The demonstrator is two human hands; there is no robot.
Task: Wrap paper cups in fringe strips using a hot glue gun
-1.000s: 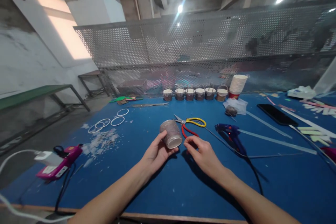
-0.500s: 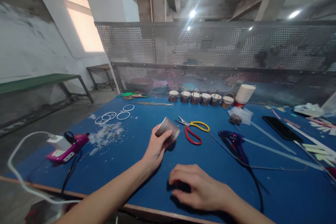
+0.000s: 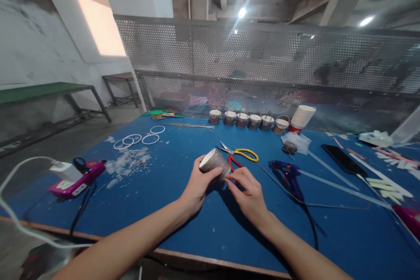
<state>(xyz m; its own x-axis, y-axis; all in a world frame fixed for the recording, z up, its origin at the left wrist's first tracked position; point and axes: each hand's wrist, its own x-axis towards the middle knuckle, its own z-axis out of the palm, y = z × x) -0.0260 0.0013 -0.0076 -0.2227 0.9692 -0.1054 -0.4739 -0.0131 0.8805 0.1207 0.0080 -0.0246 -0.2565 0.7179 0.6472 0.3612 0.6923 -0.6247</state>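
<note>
My left hand (image 3: 195, 186) is wrapped round a paper cup (image 3: 215, 162) with a greyish-brown covering, tilted so its white mouth faces up and left. At the cup's lower right edge, my right hand (image 3: 247, 190) has its thumb and fingertips pinched together. Whatever lies between those fingertips is too small to make out. Just beyond the hands lie scissors (image 3: 244, 154) with one yellow and one red handle, the red one partly hidden by my right hand. To the right rests a dark blue glue gun (image 3: 288, 175).
Several covered cups (image 3: 254, 121) line the back beside a stack of paper cups (image 3: 302, 117). A phone (image 3: 343, 159) and glue sticks (image 3: 387, 190) lie right. White rings (image 3: 150, 139), scraps (image 3: 131, 162) and a purple power strip (image 3: 78, 179) lie left. A perforated metal screen (image 3: 262, 61) stands behind.
My right hand has risen from the table to the cup and its fingertips have closed at the cup's lower edge. My left hand has turned the cup so its mouth shows more.
</note>
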